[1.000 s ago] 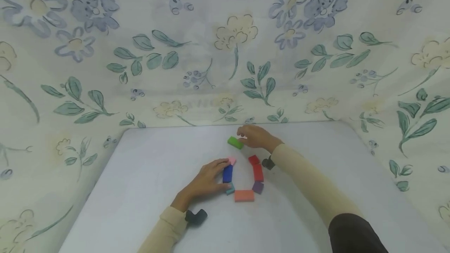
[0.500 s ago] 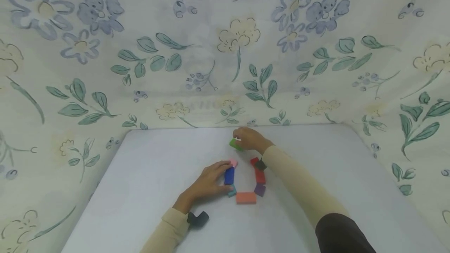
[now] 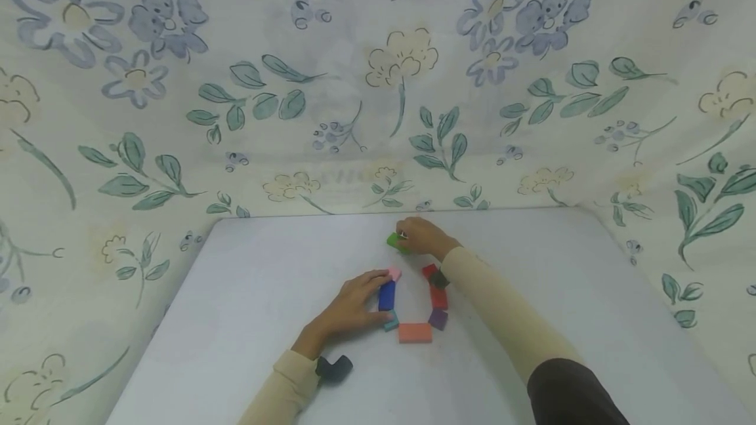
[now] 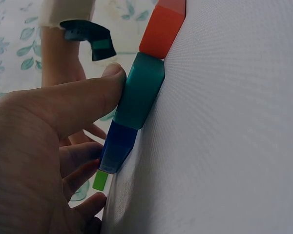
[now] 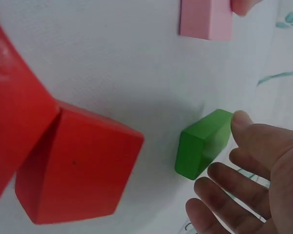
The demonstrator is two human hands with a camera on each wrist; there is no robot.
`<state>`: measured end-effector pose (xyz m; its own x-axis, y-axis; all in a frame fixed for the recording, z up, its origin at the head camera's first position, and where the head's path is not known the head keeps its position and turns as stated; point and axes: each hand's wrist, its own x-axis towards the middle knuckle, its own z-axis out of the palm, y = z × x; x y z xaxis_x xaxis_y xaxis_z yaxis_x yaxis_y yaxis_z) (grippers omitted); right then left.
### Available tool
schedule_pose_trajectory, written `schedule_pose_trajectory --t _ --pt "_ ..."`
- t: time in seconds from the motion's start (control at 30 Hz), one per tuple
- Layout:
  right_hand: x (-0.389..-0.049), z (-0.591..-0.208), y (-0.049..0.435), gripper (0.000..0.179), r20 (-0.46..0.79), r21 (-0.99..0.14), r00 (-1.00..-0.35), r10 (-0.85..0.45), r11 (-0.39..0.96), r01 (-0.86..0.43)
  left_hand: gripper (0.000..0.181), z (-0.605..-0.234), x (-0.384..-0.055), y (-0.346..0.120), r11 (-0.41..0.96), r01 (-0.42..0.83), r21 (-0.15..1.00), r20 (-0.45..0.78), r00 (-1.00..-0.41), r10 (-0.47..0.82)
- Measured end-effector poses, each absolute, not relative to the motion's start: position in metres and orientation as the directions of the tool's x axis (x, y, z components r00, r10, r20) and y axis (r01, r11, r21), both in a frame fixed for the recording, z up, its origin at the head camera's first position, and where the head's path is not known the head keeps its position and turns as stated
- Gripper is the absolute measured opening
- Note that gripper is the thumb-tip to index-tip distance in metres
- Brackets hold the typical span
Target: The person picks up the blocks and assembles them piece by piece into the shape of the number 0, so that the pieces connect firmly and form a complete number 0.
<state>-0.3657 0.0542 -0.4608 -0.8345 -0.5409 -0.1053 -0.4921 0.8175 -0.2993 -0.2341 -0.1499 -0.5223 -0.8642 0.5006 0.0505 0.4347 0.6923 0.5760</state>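
My left hand [image 3: 350,307] rests beside the left line of blocks, fingers fairly straight. Its thumb touches the teal block [image 4: 140,90], and its fingertips reach the pink block [image 3: 395,273]. Between those two lies the blue block [image 3: 386,296]. Farther back, my right hand [image 3: 424,236] pinches the green block [image 5: 200,146] between thumb and fingers, low at the table surface. In the head view the fingers hide part of that block. The right wrist view shows the thumb at its end.
An orange block [image 3: 415,333] closes the near side of the U-shaped outline. A purple block [image 3: 438,319], a long red block [image 3: 439,298] and a smaller red block [image 5: 88,165] form its right side. The white table [image 3: 266,261] meets a floral cloth [image 3: 331,117] behind.
My right hand has moved left onto the green block, and its fingers have closed round it. The left hand has stayed in place on its blocks.
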Motion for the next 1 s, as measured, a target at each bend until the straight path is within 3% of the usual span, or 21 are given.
schedule_pose_trajectory --t 0.23,1.0 --pt "-0.3661 -0.4656 0.0550 0.019 -0.103 -0.275 -0.835 -0.541 0.822 -0.499 0.078 -0.5209 -0.2341 -0.1507 0.674 0.466 0.574 0.076 -0.849 0.522" --pt "-0.3636 -0.4690 0.0516 0.023 -0.088 -0.267 -0.826 -0.556 0.813 -0.518 0.078 -0.5208 -0.2321 -0.1506 0.680 0.451 0.579 0.066 -0.857 0.512"
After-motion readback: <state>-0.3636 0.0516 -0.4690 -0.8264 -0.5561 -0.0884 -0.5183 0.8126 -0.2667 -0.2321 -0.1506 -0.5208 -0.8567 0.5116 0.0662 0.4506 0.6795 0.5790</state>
